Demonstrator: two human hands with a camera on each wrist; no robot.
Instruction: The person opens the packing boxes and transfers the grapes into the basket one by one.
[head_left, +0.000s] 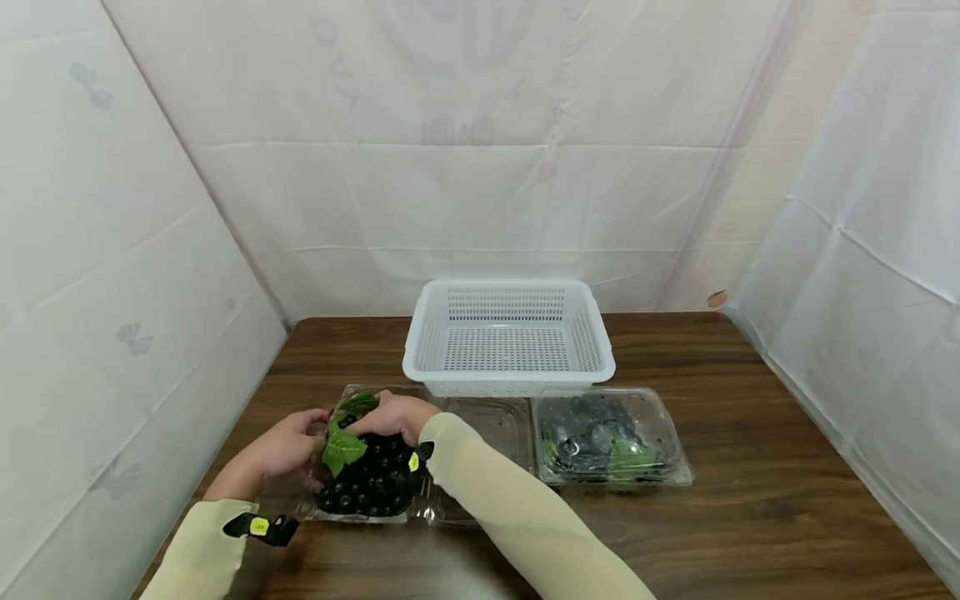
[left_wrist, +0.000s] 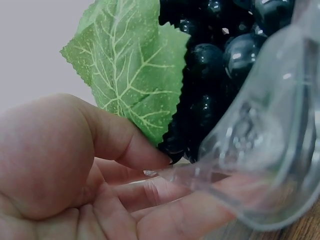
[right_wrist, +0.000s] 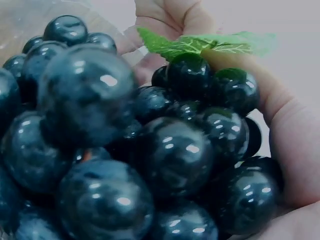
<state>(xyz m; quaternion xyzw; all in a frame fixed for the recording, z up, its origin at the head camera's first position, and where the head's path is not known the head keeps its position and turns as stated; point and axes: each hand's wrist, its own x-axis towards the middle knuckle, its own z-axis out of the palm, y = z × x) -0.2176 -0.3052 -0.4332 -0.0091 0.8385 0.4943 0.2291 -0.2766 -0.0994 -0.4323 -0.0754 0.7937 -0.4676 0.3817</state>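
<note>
At the left of the table, a bunch of dark grapes [head_left: 378,485] with green leaves [head_left: 343,448] lies in a clear plastic clamshell box [left_wrist: 270,165]. My left hand [head_left: 288,450] is at the box's left side; in the left wrist view its thumb and fingers pinch the plastic corner, just under a leaf. From above, my right hand [head_left: 397,417] reaches over the far part of the bunch and grips it near the leaves. Grapes fill most of the right wrist view, with that hand's fingers [right_wrist: 265,90] along their side. The box's unfolded lid [head_left: 495,429] lies partly behind my right forearm.
A white perforated plastic basket [head_left: 510,377] stands behind the boxes at the middle of the wooden table [head_left: 750,433]. To the right sits a closed clear box [head_left: 671,454] with dark grapes and green leaves inside. White sheeting [head_left: 480,200] surrounds the table's back and sides.
</note>
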